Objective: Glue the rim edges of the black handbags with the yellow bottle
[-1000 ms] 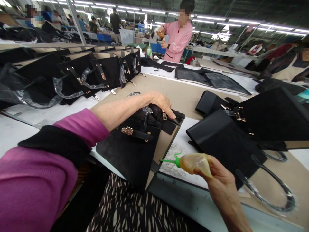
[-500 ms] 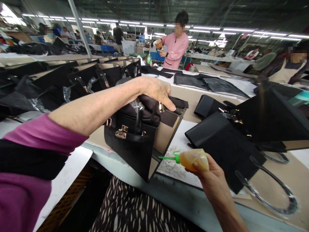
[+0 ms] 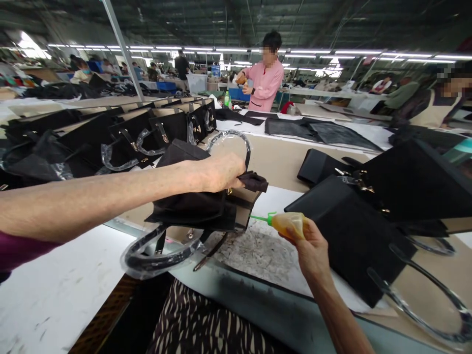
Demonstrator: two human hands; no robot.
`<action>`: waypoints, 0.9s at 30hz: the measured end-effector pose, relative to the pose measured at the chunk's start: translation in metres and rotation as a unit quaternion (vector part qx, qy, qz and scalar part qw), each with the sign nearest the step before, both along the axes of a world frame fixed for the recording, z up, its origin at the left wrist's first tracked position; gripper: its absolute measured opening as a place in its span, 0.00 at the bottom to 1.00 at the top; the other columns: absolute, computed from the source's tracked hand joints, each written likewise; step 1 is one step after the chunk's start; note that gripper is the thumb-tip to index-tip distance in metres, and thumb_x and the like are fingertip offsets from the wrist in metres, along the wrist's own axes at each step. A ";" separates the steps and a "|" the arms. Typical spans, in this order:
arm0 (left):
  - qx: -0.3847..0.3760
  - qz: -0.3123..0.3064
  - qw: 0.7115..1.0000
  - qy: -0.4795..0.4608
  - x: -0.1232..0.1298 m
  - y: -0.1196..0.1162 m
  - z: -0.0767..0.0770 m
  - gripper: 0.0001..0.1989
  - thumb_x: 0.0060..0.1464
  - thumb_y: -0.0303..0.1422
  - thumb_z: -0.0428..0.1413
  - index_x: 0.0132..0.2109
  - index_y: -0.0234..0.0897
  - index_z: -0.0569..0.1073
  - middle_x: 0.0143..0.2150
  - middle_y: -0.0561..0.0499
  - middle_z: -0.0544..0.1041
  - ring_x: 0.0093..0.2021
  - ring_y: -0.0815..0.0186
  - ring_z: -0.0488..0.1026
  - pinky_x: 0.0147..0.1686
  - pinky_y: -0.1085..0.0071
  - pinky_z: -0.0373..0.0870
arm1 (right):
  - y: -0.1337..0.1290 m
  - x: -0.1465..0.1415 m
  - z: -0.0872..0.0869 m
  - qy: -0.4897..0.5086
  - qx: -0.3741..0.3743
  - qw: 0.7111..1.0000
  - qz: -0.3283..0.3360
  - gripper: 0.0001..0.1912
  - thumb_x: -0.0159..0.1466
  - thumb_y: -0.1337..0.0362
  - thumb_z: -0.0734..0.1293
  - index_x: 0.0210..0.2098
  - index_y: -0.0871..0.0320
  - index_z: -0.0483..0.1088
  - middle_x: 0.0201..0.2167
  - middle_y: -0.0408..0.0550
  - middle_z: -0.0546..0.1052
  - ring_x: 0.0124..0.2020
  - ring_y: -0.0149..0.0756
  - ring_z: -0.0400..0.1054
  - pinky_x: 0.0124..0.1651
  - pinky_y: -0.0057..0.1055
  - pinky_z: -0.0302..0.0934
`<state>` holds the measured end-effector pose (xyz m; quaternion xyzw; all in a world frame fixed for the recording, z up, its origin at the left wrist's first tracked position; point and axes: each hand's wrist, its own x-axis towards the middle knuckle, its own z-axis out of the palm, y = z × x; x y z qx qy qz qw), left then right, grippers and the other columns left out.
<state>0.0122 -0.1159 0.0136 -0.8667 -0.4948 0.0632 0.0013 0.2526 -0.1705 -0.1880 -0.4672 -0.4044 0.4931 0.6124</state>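
Note:
My left hand (image 3: 226,172) grips the dark lining of a black handbag (image 3: 195,204), fingers closed around the bunched cloth. The bag lies tipped over at the table's front edge. One plastic-wrapped handle loops toward me over the edge, the other stands up behind my hand. In my right hand (image 3: 309,241) is a soft squeeze bottle (image 3: 289,224) of amber liquid, with a green cap and thin green nozzle. Its nozzle tip points left, at or close to the bag's open side; contact cannot be made out.
Several black handbags (image 3: 165,128) stand in rows at the left. More black bags (image 3: 342,231) lie at the right. Stained white paper (image 3: 254,250) covers the table front. Black sheets (image 3: 339,132) lie farther back, where a person in pink (image 3: 267,81) stands.
The handbag has tipped from upright onto its side, its handle swinging out toward me. My left hand now clutches the lining lower down. The bottle has shifted slightly left and up.

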 end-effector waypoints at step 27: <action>0.047 -0.041 0.998 0.012 -0.017 -0.052 -0.039 0.05 0.57 0.31 0.56 0.39 0.33 0.71 0.39 0.46 0.74 0.41 0.58 0.72 0.39 0.65 0.68 | 0.016 0.001 -0.009 -0.034 -0.043 0.996 0.074 0.23 0.48 0.55 0.77 0.41 0.57 0.73 0.38 0.47 0.77 0.39 0.46 0.71 0.34 0.35 0.70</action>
